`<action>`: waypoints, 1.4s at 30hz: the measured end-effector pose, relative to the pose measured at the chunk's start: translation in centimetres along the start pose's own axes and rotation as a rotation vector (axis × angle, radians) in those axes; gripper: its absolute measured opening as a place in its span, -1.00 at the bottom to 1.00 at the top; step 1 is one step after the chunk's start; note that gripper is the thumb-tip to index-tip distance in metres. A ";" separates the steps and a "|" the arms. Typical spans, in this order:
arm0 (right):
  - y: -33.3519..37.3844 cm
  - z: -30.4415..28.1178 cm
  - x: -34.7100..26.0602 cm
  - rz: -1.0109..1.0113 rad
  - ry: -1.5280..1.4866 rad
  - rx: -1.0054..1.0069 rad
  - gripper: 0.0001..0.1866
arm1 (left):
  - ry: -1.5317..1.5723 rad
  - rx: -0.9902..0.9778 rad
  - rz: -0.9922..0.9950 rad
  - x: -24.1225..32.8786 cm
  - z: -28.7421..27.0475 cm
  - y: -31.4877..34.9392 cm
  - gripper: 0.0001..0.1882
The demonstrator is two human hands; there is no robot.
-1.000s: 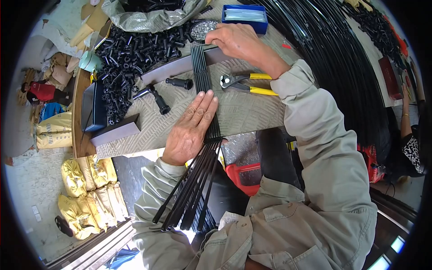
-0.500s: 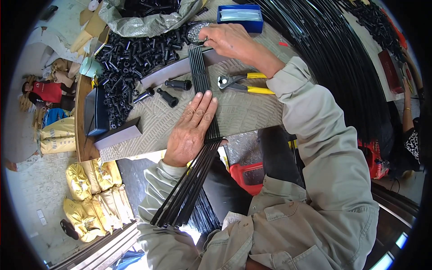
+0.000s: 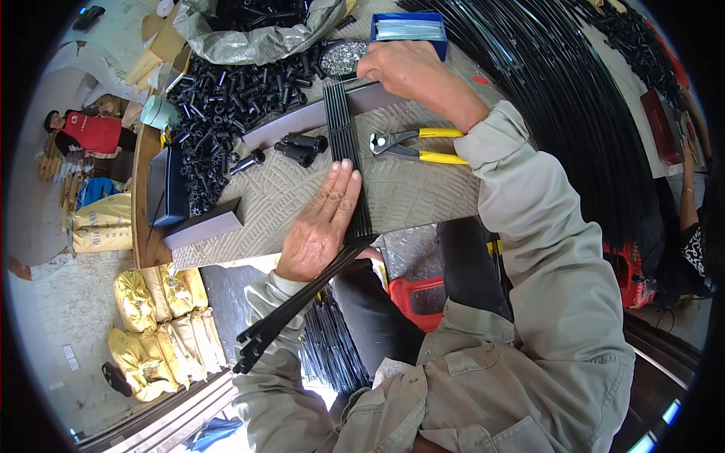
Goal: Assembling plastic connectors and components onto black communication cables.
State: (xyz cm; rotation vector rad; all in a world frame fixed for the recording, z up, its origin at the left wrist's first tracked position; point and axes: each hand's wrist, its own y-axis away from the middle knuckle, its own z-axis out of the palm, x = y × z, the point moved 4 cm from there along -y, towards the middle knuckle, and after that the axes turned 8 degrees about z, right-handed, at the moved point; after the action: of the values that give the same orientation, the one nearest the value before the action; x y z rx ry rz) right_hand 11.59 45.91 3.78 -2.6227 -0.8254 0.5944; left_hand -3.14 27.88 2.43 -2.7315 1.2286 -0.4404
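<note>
My left hand (image 3: 321, 226) lies with fingers stretched out on a row of thin black rods (image 3: 337, 113), pressing them to the table. The rods' near part hangs past the table edge as a bundle (image 3: 283, 321) slanting across my left forearm. Beyond the rods' far ends is my right hand (image 3: 400, 72), fingers drawn together beside a round dish of small shiny metal bits (image 3: 342, 58); what they pinch, if anything, is hidden. Yellow-handled end-cutting pliers (image 3: 419, 143) lie right of the rods. Black tubular fittings (image 3: 298, 149) lie to their left.
A metal bar (image 3: 291, 119) stands behind the fittings. Beyond it are a heap of black fittings (image 3: 208, 113), a sack (image 3: 257, 49) and a blue box (image 3: 408, 34). Many long black rods (image 3: 551, 98) cover the right side. A person in a red vest (image 3: 91, 134) is at far left.
The overhanging rod ends have swung left and closed into a tighter bundle. My right hand has moved right, off the rods' far ends. Two loose fittings now lie closer together.
</note>
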 end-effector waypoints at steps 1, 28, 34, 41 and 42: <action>0.0 0.2 0.1 0.013 0.023 -0.034 -0.95 | -0.006 -0.002 -0.002 0.0 0.0 0.0 0.04; -4.6 -3.5 4.8 0.045 -0.150 0.075 -0.91 | 0.007 0.081 0.052 0.6 -0.1 0.6 -0.10; -1.0 1.0 -1.0 -0.020 -0.164 -0.159 -0.90 | -0.035 0.087 0.068 0.6 -0.2 0.5 -0.11; -0.3 0.5 -0.6 0.046 -0.082 -0.109 -0.87 | -0.031 0.083 0.061 0.5 -0.2 0.3 -0.11; -0.2 0.5 -0.6 0.045 -0.086 -0.107 -0.87 | -0.036 0.077 0.056 0.5 -0.1 0.3 -0.11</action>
State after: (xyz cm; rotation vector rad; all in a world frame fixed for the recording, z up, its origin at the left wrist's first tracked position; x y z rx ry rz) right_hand 10.78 45.84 3.60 -2.7354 -0.8474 0.6972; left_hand -3.08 27.34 2.60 -2.6227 1.2492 -0.4215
